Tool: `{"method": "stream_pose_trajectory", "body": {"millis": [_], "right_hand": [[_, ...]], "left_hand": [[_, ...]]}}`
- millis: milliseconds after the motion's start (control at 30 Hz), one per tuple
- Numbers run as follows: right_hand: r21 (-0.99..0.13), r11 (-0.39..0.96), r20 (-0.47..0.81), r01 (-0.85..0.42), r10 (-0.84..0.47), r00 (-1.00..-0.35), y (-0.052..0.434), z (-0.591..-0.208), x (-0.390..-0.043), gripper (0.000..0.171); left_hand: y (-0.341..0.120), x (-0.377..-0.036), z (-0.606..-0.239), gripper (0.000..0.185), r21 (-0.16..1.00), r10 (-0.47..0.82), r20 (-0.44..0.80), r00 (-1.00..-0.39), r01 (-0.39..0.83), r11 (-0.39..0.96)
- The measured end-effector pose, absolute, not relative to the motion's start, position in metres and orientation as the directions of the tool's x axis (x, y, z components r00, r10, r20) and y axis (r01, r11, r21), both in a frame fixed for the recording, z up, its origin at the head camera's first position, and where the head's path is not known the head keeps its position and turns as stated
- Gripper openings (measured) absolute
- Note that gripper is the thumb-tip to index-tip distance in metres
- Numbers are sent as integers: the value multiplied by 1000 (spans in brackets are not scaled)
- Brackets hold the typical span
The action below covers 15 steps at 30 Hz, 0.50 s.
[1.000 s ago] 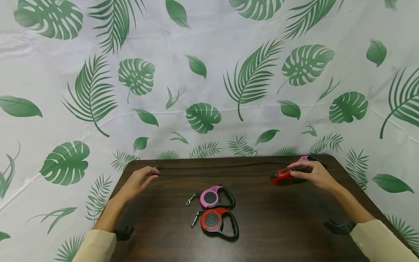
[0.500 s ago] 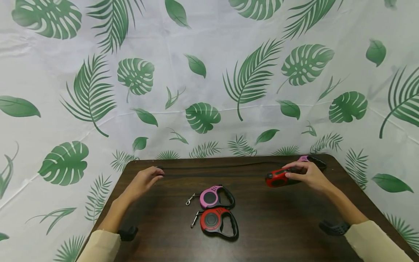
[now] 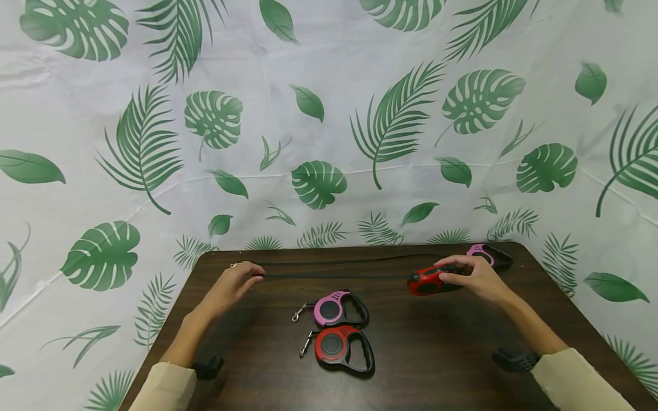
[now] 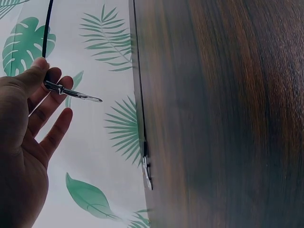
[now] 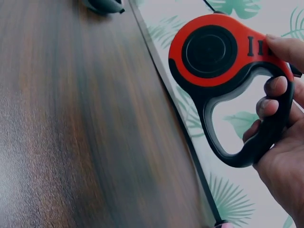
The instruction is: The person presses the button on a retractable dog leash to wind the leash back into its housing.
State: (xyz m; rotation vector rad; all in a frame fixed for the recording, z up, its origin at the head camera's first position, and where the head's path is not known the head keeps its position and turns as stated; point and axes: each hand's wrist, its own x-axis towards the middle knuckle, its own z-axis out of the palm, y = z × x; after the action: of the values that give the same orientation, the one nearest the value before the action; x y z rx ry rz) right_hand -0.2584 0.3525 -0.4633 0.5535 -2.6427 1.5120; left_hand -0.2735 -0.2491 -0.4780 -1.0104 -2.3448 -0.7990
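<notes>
My right hand grips a red-and-black retractable dog leash by its loop handle, fingers through the loop and thumb on top near the button. A black cord runs from that leash leftward, stretched straight above the table. At its other end, my left hand pinches the cord just behind its metal snap hook, which sticks out past the fingers. Behind lies a pink retractable leash, partly hidden by the right hand. Its cord is drawn out along the table's back edge, ending in a metal clip.
Mid-table, a second pink leash lies with its cord wound in and its clip pointing left. Touching it in front is another red leash, placed the same way. The dark wooden table ends against a leaf-patterned cloth.
Both hands have come closer together: the right moved left with the red leash, the left moved right with the hook end. The cord span between them is shorter. The leashes on the table stayed put.
</notes>
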Motion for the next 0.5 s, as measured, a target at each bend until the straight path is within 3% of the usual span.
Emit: {"method": "stream_pose_trajectory", "body": {"millis": [500], "right_hand": [[-868,394,213,-303,-257,-943,341,-468,-260,29]], "left_hand": [[-238,-271,-478,21,335,487,623,-612,772,540]]}}
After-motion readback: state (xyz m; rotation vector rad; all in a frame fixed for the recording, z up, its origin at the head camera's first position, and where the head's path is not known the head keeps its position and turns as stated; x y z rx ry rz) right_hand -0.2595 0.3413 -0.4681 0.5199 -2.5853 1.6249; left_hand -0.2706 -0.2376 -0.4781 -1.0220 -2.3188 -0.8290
